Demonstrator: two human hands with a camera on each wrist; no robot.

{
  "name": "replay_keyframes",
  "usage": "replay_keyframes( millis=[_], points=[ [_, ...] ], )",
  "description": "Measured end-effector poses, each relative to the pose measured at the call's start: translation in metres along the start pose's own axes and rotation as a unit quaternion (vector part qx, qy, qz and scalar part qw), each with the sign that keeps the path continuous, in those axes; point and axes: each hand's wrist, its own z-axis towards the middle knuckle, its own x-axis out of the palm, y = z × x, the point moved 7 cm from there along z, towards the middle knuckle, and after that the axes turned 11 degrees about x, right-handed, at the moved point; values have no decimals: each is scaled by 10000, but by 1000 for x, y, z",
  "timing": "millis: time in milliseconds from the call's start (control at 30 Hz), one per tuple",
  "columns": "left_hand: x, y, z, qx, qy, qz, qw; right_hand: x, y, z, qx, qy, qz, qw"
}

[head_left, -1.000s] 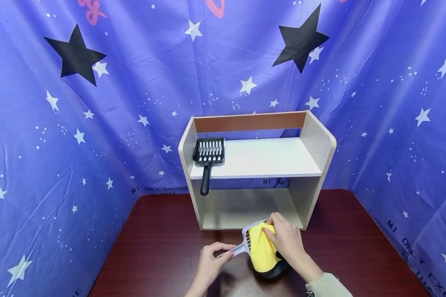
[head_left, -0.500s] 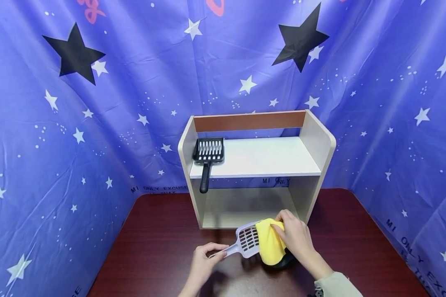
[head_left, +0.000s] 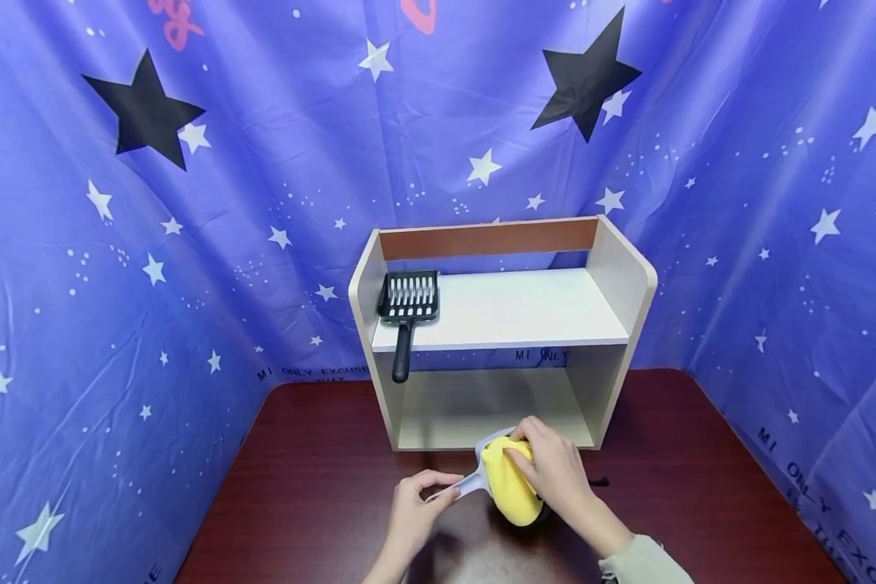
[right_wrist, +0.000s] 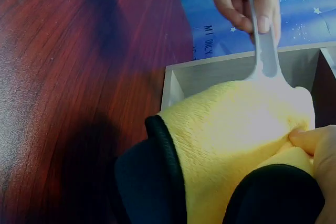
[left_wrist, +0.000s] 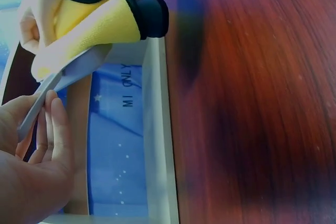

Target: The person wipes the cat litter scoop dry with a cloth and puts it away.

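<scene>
My left hand (head_left: 418, 509) pinches the handle of a pale grey-lilac slotted litter scoop (head_left: 471, 484) between thumb and fingers. A yellow plush cloth (head_left: 509, 487) with a dark backing and black edging lies over the scoop's head and covers most of it. In my right hand (head_left: 555, 470) the cloth is gripped and held against the scoop. The right wrist view shows the cloth (right_wrist: 226, 124) draped across the head, with the scoop's handle (right_wrist: 268, 56) sticking out. In the left wrist view the scoop (left_wrist: 79, 69) appears nearly edge-on. Both hands are above the table.
A two-level wooden shelf (head_left: 631, 324) stands at the back of the dark red table (head_left: 299, 487). On its upper board, at the left, lies a black slotted scoop (head_left: 407, 312), its handle hanging over the front edge. A blue star-patterned curtain (head_left: 277, 162) surrounds the table.
Half a second ago the cloth sat farther right and the scoop's slots showed. Now my right hand has brought it back left over the head. The left hand keeps its pinch, shifted slightly right.
</scene>
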Motion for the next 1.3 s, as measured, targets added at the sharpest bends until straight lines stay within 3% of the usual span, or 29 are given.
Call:
replay_keyframes(
  millis=[133, 300, 433, 1067, 1300],
  points=[
    [2, -9, -1, -26, -69, 252, 9997, 5, -2, -1, 160, -9, -186, 9997],
    [-1, -37, -2, 304, -21, 455, 9985, 6, -6, 1, 260, -18, -288, 9992],
    [-5, -45, -3, 461, -8, 486, 9978, 3, -10, 2, 310, -64, -273, 9991],
    [-18, -39, -6, 674, -154, 458, 9966, -13, -35, 2, 495, -298, -163, 9982],
    [-32, -4, -3, 514, -424, 186, 9976, -24, -45, 7, 587, -415, -149, 9973]
  ],
)
